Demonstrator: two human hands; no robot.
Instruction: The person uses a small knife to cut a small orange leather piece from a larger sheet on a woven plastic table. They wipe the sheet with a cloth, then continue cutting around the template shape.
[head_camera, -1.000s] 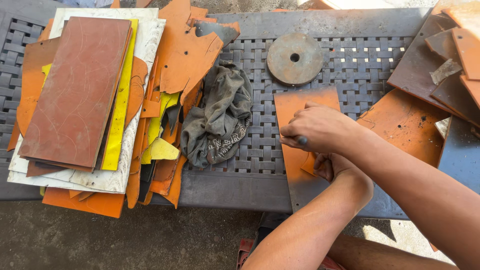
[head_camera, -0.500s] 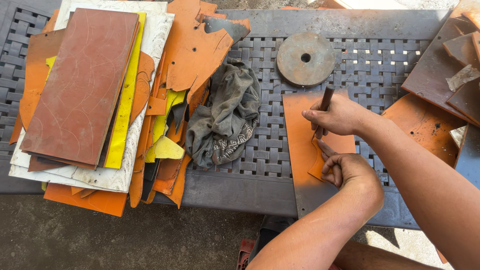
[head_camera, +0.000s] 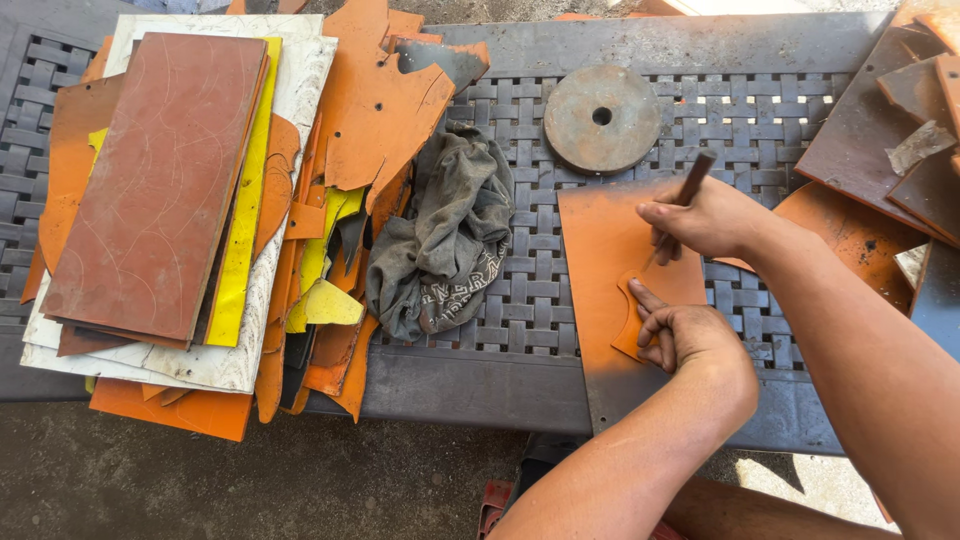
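Note:
An orange sheet (head_camera: 600, 240) lies flat on the dark woven metal table (head_camera: 770, 110). My left hand (head_camera: 690, 335) presses a small orange cut-out piece (head_camera: 630, 325) down on that sheet with its fingers. My right hand (head_camera: 705, 215) is just above it and grips a thin dark rod-like tool (head_camera: 692, 178). The tool leans, and its tip touches the sheet beside the cut-out's upper edge.
A rusty metal disc with a centre hole (head_camera: 600, 118) sits behind the sheet. A grey rag (head_camera: 445, 240) lies to its left. Beyond the rag is a stack of brown, yellow, white and orange sheets (head_camera: 170, 190). More brown and orange pieces (head_camera: 880, 130) are piled at the right.
My right hand has moved from over my left hand up and away along the sheet, so the tool now shows. My left hand has stayed on the cut-out.

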